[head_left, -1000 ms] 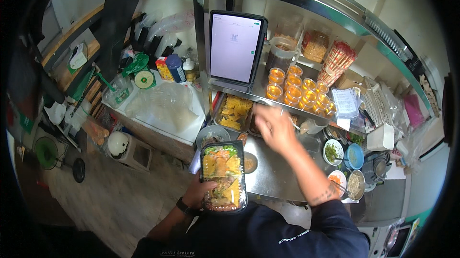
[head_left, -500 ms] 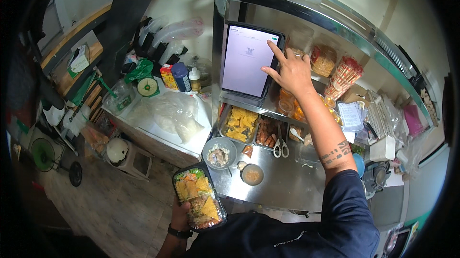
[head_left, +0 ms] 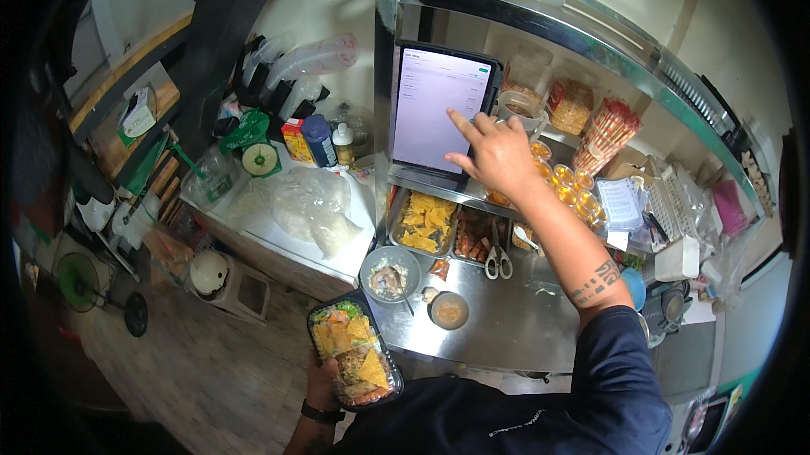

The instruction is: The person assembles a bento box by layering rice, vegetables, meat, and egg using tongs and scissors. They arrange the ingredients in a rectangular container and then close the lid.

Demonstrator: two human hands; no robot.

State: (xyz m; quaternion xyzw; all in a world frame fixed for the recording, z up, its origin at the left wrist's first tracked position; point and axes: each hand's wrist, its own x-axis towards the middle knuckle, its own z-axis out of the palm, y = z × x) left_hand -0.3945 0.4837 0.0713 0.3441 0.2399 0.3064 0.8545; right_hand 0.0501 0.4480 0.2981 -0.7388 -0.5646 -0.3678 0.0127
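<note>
My left hand (head_left: 324,379) grips a black takeout tray (head_left: 354,351) from its left side; in it lie tortilla chips, greens and what looks like chopped meat. Most of those fingers are hidden under the tray. At the shelf, my right hand (head_left: 499,154) reaches up with the index finger stretched out and the thumb apart. Its fingertip is at the screen of a tablet (head_left: 430,121), which leans upright in a dark case. Whether the fingertip touches the glass I cannot tell. The screen shows a pale page with a few short lines.
Below the tablet stand a pan of tortilla chips (head_left: 424,224), a pan of browned meat (head_left: 477,234) and scissors (head_left: 499,263). Two bowls, a grey one (head_left: 369,269) and a smaller one (head_left: 450,310), sit on the steel counter (head_left: 506,328). Small lidded cups (head_left: 576,189) crowd the shelf.
My right hand has moved down and left from the tablet's upper right corner to mid-screen. The page has changed from a central picture to rows of text. The tray stays in my left hand.
</note>
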